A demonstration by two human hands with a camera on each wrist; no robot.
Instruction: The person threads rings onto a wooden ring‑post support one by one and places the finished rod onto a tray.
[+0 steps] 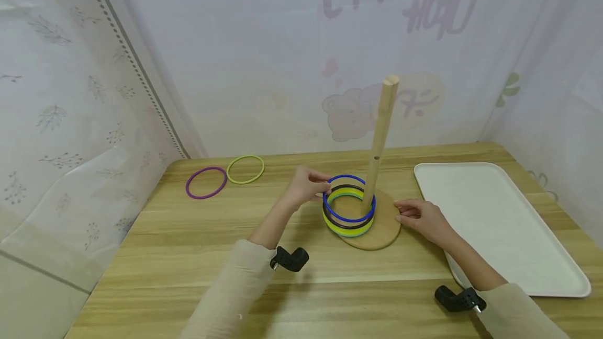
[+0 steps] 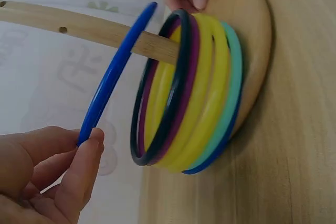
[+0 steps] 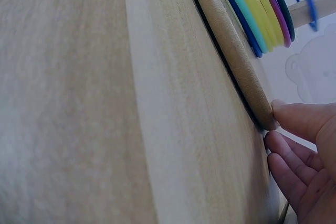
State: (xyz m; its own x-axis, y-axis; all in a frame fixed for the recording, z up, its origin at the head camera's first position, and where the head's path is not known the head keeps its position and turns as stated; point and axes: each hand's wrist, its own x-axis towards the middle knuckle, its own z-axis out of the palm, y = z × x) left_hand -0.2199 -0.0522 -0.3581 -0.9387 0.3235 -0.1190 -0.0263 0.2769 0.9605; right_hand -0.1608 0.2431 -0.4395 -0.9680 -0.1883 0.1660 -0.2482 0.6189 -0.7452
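Note:
Between its thumb and fingers, my left hand (image 1: 303, 188) pinches the rim of a blue ring (image 2: 107, 85). That ring encircles the upright wooden peg (image 1: 382, 124) and is tilted a little above the stacked rings. From top to bottom, the stack shows a dark ring (image 2: 185, 72), a purple ring, yellow rings (image 2: 219, 85), a turquoise ring and a blue ring, all around the peg. Beneath them lies the round wooden base (image 1: 388, 224). My right hand (image 1: 424, 219) grips the base's right edge, thumb on top and fingers against the lower side.
A purple ring (image 1: 189, 182) and a yellow-green ring (image 1: 229, 173) lie side by side at the table's back left. To the right is a white tray (image 1: 494, 224). Printed curtains (image 1: 245, 67) hang behind the wooden table (image 1: 188, 255).

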